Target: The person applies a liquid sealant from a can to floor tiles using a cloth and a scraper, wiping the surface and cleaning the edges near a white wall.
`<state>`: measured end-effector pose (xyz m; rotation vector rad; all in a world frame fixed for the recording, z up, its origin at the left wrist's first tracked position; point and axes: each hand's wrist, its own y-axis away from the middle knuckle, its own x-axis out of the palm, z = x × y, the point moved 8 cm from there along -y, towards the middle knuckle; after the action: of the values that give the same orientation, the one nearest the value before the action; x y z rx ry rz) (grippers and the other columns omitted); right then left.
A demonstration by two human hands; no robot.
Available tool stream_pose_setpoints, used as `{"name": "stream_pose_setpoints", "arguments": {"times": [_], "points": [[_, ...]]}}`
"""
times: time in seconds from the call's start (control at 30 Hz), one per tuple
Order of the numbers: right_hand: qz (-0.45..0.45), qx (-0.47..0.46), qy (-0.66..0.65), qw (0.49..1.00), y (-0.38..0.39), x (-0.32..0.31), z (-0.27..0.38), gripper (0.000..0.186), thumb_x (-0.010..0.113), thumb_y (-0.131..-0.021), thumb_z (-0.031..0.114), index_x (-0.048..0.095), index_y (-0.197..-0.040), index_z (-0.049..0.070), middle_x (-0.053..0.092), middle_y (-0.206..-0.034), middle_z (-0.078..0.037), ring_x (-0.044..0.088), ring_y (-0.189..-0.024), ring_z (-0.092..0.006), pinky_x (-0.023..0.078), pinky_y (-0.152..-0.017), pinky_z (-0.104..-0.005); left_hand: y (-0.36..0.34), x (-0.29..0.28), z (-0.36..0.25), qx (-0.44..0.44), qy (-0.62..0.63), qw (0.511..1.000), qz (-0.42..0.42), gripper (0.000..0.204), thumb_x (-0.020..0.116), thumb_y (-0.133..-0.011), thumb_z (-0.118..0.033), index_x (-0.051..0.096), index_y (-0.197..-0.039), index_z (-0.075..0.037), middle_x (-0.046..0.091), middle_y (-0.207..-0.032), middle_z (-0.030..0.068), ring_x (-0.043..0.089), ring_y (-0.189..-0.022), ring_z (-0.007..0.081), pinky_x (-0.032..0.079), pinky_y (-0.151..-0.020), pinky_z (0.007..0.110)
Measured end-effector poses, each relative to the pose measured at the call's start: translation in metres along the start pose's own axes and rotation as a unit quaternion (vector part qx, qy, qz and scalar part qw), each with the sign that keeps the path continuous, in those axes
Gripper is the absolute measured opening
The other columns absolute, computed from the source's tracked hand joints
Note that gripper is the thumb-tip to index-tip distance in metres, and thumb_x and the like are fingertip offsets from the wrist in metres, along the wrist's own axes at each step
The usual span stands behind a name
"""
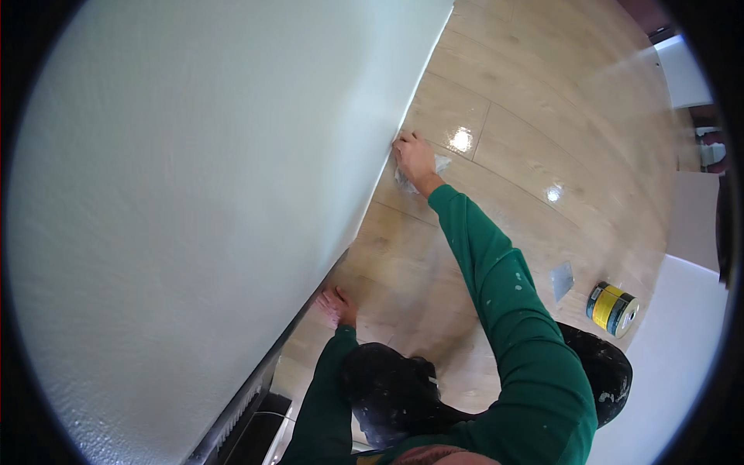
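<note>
My right hand (416, 161) reaches forward to the foot of the white wall (232, 155), its fingers bent against the line where wall and floor meet. A crumpled, whitish, see-through sheet (404, 183) shows on both sides of the palm, seemingly bunched under the closed fingers; whether it is plastic or cloth I cannot tell. Closer to me, my left hand (337, 306) leans on the wood-look floor (403, 267) beside the wall's lower edge. Its fingers are stretched out and nothing shows in them.
On the right, a can (612, 309) with a yellow and dark label lies on its side near a small grey flat plate (563, 280). A dark slatted unit (240, 411) runs along the wall at lower left. My dark-trousered knee (391, 391) rests between my arms.
</note>
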<state>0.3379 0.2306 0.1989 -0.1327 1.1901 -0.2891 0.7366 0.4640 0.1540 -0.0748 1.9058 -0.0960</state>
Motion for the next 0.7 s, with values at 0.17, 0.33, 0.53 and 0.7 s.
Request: {"name": "stream_pose_setpoints", "arguments": {"times": [0.17,0.33,0.53,0.7], "points": [[0.084,-0.037,-0.029,0.995,0.046,0.023,0.052,0.011,0.072,-0.084,0.012,0.077,-0.093,0.011,0.069,-0.102,-0.005,0.063,-0.105,-0.0314,0.059,-0.087,-0.0458,-0.003,-0.007,0.010,-0.014,0.017,1.000,0.001,0.034,0.059,-0.103,-0.022,0.059,-0.126,0.003,0.059,-0.126,0.0320,0.054,-0.121,0.0536,0.042,-0.106,0.064],[0.102,-0.064,0.012,0.993,0.048,0.020,0.039,0.011,0.073,-0.083,0.011,0.077,-0.094,0.011,0.068,-0.104,-0.005,0.063,-0.104,-0.0313,0.059,-0.087,-0.0454,-0.004,-0.003,-0.005,0.035,0.008,0.999,-0.023,0.034,0.058,-0.103,-0.022,0.059,-0.131,-0.002,0.061,-0.123,0.0268,0.056,-0.116,0.0492,0.044,-0.102,0.060],[0.081,-0.083,-0.036,0.993,0.059,0.015,0.067,0.013,0.069,-0.085,0.010,0.077,-0.096,0.012,0.068,-0.104,-0.005,0.062,-0.105,-0.0312,0.061,-0.081,-0.0444,-0.004,0.002,0.013,0.027,-0.038,0.998,-0.032,0.036,0.057,-0.103,-0.023,0.059,-0.133,-0.003,0.062,-0.122,0.0249,0.057,-0.115,0.0479,0.045,-0.100,0.059],[0.076,-0.023,-0.009,0.997,0.051,0.016,0.044,0.012,0.070,-0.085,0.010,0.076,-0.094,0.012,0.068,-0.109,-0.004,0.062,-0.104,-0.0300,0.060,-0.082,-0.0440,-0.002,0.001,-0.002,0.032,-0.004,0.999,-0.039,0.035,0.057,-0.102,-0.022,0.058,-0.132,-0.003,0.063,-0.123,0.0246,0.057,-0.115,0.0487,0.044,-0.100,0.061]]}}
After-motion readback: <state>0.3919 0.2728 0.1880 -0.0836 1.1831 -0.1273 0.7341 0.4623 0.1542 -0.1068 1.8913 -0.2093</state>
